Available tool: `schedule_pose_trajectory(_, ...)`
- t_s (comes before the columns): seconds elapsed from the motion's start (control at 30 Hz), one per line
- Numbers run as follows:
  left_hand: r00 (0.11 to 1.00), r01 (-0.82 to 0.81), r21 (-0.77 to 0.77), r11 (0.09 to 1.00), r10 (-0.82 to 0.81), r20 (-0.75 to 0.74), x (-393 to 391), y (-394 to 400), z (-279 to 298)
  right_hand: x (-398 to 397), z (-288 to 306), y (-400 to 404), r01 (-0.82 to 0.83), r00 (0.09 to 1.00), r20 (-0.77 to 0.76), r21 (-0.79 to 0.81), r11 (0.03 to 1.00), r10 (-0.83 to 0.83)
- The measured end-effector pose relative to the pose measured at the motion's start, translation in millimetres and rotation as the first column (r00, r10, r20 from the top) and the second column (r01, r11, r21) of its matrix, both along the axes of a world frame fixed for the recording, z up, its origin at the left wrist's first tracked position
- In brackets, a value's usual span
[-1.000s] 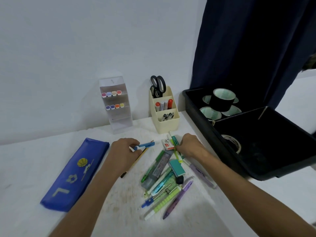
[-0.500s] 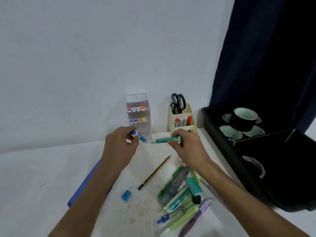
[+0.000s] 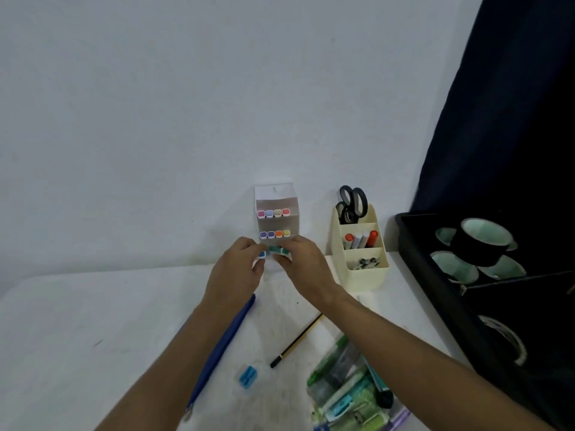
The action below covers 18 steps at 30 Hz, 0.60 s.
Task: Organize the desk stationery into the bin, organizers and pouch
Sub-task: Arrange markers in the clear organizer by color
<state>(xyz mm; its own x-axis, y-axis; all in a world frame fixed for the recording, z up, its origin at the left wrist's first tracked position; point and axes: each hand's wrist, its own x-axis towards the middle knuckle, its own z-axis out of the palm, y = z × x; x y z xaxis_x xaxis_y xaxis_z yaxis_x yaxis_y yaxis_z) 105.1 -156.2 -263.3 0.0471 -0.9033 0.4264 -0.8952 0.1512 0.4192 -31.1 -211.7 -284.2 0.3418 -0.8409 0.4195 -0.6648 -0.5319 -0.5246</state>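
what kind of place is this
Probably a home or study desk against a plain wall: a clear marker organizer, a cream pen holder with scissors, and a black bin of tape rolls.

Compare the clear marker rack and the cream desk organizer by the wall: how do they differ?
The clear marker rack is see-through; the cream desk organizer is opaque. The rack shows markers end-on in rows of coloured caps; the organizer holds scissors and pens upright in stepped compartments. Both hands work at the rack; none touch the organizer. Both stand against the wall.
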Motion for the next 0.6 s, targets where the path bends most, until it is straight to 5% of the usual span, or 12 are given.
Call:
schedule_pose_trajectory(0.23, 0.998, -0.069, 0.122, 0.99, 0.07, -0.002, 0, -35, -14, 15, -12, -19, -0.06, 0.997, -0.05, -0.008, 0.998, 0.06)
schedule_pose_trajectory(0.6, 0.996, -0.089, 0.097, 0.991, 0.087, 0.018, 4, -45, -33, 20, -34, -29, -0.012, 0.999, -0.047, 0.038, 0.999, 0.014)
